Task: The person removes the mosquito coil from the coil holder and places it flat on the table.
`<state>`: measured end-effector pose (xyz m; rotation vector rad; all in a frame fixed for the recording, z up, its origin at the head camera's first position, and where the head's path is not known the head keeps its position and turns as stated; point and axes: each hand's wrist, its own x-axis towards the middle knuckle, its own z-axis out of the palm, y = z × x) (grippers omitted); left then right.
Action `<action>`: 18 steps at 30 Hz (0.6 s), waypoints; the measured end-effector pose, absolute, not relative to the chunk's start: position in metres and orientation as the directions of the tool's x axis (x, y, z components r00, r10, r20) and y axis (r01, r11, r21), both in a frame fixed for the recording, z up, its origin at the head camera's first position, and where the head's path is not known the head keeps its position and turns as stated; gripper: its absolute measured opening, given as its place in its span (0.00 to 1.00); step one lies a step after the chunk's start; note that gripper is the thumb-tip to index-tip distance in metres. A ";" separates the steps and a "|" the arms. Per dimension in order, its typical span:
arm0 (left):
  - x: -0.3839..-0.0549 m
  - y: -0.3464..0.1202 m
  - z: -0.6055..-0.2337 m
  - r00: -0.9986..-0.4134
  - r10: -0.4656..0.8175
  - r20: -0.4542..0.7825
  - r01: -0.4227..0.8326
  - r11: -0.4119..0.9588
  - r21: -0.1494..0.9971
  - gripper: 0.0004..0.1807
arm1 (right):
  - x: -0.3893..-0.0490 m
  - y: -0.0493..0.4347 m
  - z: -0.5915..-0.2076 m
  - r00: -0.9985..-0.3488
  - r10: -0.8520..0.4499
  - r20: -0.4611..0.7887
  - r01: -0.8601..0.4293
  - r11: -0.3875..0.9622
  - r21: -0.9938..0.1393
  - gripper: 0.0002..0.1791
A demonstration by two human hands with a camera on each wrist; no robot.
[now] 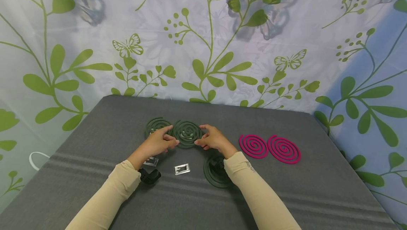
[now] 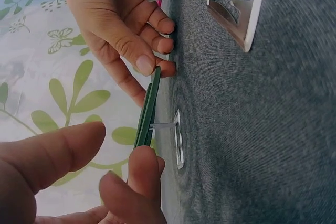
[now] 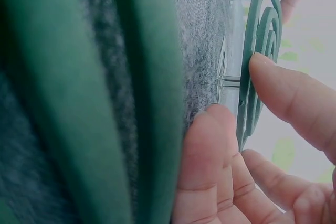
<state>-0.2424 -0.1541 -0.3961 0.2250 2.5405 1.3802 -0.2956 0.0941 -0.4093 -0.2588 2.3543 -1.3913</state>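
A green mosquito coil (image 1: 188,127) lies level on a small metal stand (image 2: 179,140), raised above the table. My right hand (image 1: 214,139) pinches its right edge, thumb above and a finger below in the left wrist view. At the opposite edge is my left hand (image 1: 160,141), its thumb (image 2: 79,139) lifted clear and its fingers (image 2: 143,169) at the rim. Just left of this coil sits another green coil (image 1: 156,121), also with metal under it and partly behind the left hand. A third green coil (image 1: 208,173) lies below the right wrist, which partly covers it.
Two pink coils (image 1: 253,146) lie side by side at the right. A flat metal stand (image 1: 182,169) lies in front of the hands, with another metal stand (image 1: 152,161) by the left wrist. The grey table (image 1: 197,208) meets a leaf-patterned curtain (image 1: 178,46) behind.
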 end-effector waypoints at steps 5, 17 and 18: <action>-0.242 -0.154 -0.398 -0.959 0.255 -0.122 0.033 0.530 0.847 0.45 | -0.295 0.094 -0.409 -0.911 -0.343 -0.229 0.043 0.473 -0.880 0.42; -0.243 -0.153 -0.396 -0.966 0.239 -0.102 0.032 0.498 0.867 0.43 | -0.293 0.097 -0.406 -0.925 -0.336 -0.177 0.014 0.435 -0.900 0.42; -0.242 -0.153 -0.396 -0.966 0.238 -0.100 0.033 0.498 0.867 0.43 | -0.293 0.097 -0.405 -0.926 -0.336 -0.172 0.011 0.433 -0.901 0.42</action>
